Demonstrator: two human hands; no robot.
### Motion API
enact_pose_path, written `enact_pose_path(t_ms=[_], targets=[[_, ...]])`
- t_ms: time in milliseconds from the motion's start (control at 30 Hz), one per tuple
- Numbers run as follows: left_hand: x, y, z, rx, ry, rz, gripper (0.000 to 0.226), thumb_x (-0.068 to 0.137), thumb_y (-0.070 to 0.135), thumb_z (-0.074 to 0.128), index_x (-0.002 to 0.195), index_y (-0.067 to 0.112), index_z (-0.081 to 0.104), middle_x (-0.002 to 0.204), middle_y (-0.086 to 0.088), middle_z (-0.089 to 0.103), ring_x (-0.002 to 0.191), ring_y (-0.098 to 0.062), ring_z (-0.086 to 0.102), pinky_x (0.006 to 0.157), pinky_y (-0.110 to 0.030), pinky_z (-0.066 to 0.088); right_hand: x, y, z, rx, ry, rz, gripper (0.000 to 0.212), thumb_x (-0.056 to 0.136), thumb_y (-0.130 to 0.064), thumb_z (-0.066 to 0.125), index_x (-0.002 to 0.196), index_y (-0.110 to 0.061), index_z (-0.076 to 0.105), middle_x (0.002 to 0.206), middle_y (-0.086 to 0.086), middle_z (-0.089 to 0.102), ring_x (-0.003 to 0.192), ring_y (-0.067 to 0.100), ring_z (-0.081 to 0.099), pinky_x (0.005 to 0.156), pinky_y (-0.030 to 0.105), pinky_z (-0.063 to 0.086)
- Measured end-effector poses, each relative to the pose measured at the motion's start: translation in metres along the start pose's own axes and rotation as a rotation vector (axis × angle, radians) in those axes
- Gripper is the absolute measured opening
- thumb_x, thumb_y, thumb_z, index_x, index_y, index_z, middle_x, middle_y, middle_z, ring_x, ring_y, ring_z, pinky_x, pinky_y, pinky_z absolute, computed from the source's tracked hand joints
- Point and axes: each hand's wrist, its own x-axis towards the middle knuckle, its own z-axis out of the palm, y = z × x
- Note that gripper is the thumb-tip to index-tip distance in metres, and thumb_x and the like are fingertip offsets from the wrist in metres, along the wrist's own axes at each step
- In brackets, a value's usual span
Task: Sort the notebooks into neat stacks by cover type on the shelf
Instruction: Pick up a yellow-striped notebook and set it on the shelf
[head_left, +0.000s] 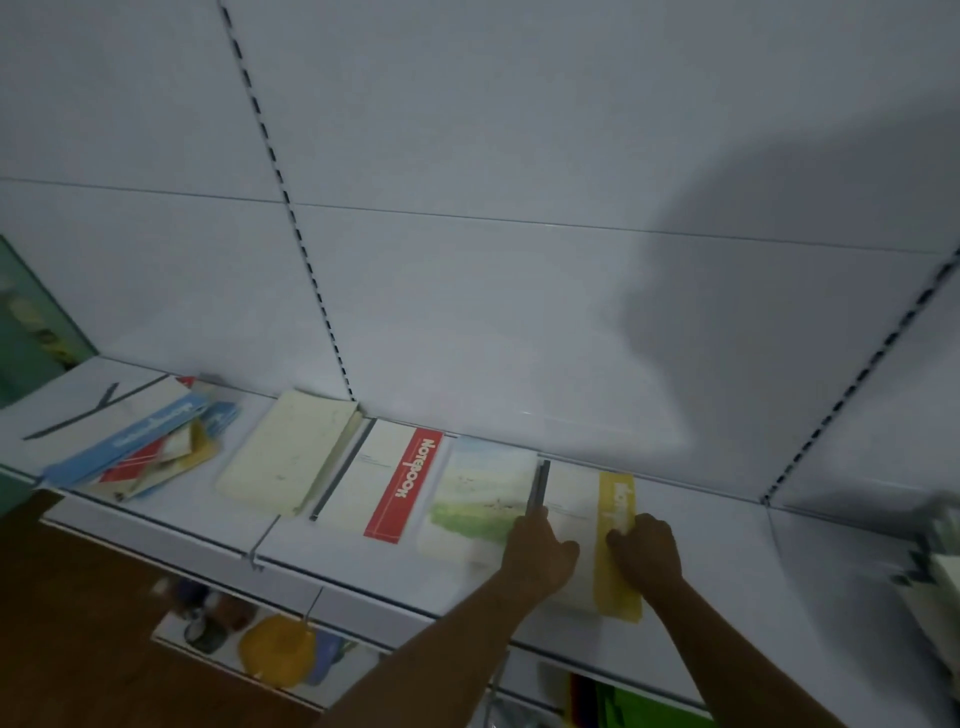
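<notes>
Lower shelf: some yellow thing (277, 648) down there, too blurry to call.
Left hand (543, 553): resting on the left edge of the yellow-stripe notebook (615, 545), fingers reaching up along its dark spine; can't tell whether it's actually gripping.
Right hand (647, 551): fingers curled, pressing on the yellow stripe.
Shelf (374, 571): white; that notebook lies flat near the front.
Row going left: landscape notebook (480, 493) right beside it, then red-stripe notebook (395, 480), then cream notebook (288, 457).
Far left: messy pile (140, 447) of blue and red covers.
</notes>
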Motion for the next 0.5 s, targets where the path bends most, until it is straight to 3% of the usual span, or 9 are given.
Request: enact_pose_path(t_ms=[133, 333, 433, 500], targets=[[0.0, 0.003, 0.007, -0.021, 0.033, 0.048, 0.062, 0.085, 0.025, 0.06, 0.142, 0.011, 0.039, 0.145, -0.008, 0.041, 0.136, -0.021, 0.037, 0.111, -0.028, 0.032, 0.001, 0.0, -0.002, 0.048, 0.018, 0.007, 0.032, 0.085, -0.012, 0.06, 0.106, 0.01, 0.053, 0.108, 0.025, 0.057, 0.1, 0.036, 0.057, 0.082, 0.038, 0.048], [0.001, 0.004, 0.012, -0.023, 0.146, 0.101, 0.037, 0.086, 0.017, 0.061, 0.122, 0.012, 0.056, 0.131, -0.006, 0.051, 0.123, -0.018, 0.048, 0.1, -0.019, 0.034, -0.003, 0.003, -0.008, 0.03, -0.016, 0.035, 0.029, 0.087, -0.013, 0.056, 0.106, 0.008, 0.051, 0.109, 0.024, 0.054, 0.106, 0.037, 0.052, 0.084, 0.035, 0.045], [-0.005, 0.005, 0.009, 0.002, 0.161, 0.12, 0.03, 0.088, 0.017, 0.059, 0.117, 0.012, 0.059, 0.125, -0.007, 0.052, 0.117, -0.019, 0.051, 0.095, -0.019, 0.036, -0.009, -0.002, -0.016, -0.018, 0.044, 0.098, 0.038, 0.086, -0.019, 0.056, 0.117, 0.001, 0.048, 0.119, 0.02, 0.048, 0.112, 0.038, 0.05, 0.091, 0.042, 0.043], [-0.011, 0.005, 0.0, 0.003, 0.165, 0.124, 0.027, 0.088, 0.017, 0.058, 0.114, 0.011, 0.06, 0.121, -0.009, 0.053, 0.112, -0.021, 0.053, 0.093, -0.021, 0.04, -0.008, -0.011, -0.017, 0.027, 0.092, 0.042, 0.041, 0.086, -0.018, 0.058, 0.122, -0.001, 0.049, 0.123, 0.022, 0.047, 0.116, 0.038, 0.048, 0.095, 0.043, 0.041]])
